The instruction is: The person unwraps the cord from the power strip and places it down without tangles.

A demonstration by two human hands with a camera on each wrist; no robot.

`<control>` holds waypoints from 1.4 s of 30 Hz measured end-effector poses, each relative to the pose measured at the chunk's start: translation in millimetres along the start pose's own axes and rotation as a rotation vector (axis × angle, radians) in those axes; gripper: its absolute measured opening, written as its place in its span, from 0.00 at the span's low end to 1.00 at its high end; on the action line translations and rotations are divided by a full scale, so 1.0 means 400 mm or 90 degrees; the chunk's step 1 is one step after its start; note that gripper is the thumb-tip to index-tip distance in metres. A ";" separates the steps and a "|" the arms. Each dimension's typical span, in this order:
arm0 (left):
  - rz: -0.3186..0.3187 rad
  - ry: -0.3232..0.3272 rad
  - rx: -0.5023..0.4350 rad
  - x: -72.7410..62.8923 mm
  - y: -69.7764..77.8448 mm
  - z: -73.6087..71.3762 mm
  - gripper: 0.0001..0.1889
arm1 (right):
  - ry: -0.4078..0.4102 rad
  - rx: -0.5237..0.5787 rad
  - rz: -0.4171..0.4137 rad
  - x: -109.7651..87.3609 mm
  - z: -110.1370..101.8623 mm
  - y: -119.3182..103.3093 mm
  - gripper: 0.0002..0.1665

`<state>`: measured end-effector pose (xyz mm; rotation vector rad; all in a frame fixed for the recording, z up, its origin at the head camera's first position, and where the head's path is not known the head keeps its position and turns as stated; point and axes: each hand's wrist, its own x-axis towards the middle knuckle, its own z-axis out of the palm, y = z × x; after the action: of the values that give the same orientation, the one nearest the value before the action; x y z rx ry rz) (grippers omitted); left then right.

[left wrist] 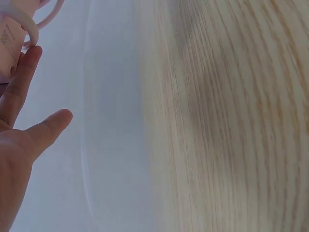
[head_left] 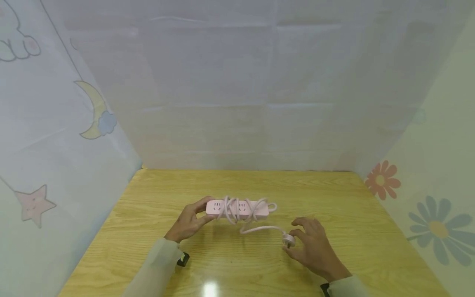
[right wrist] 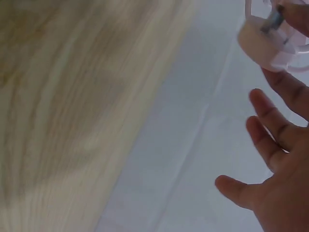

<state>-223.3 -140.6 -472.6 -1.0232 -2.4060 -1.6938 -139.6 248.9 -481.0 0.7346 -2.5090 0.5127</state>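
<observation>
My left hand grips the left end of a pink power strip, its thumb along the near edge. The strip is held level above the table, with its cord looped several times around its middle and right part. A loose length of cord runs from it to a plug, which my right hand pinches between thumb and finger. The metal pins of the plug show in the right wrist view, near the fingertips. Only one end of the strip enters the left wrist view.
Beneath both hands lies a wood-grain table. A pale sheet hangs behind it. Side sheets stand at left and right, printed with a moon, a star and flowers.
</observation>
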 end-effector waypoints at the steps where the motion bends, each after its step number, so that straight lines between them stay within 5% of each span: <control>1: 0.000 0.000 0.001 0.000 0.001 0.001 0.23 | -0.019 -0.004 0.009 -0.003 0.003 -0.004 0.20; 7: -0.013 0.008 -0.009 -0.001 0.005 0.004 0.23 | -0.112 -0.037 0.045 -0.005 0.008 -0.021 0.13; 13: -0.019 0.017 -0.013 -0.001 0.008 0.006 0.24 | -0.195 -0.037 0.087 0.008 0.011 -0.026 0.17; 23: 0.011 0.016 -0.020 -0.002 0.088 0.000 0.22 | -0.249 -0.063 0.126 0.014 0.050 -0.015 0.19; 35: 0.023 0.015 -0.013 -0.003 0.080 0.002 0.22 | -0.260 -0.050 0.136 0.010 0.051 -0.010 0.26; 42: 0.024 0.023 0.000 -0.002 0.016 0.007 0.24 | -0.277 0.024 0.145 0.023 0.025 -0.008 0.30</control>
<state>-218.4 -137.6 -468.7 -1.0218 -2.3507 -1.6853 -148.0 238.2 -483.4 0.6306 -3.0201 0.5234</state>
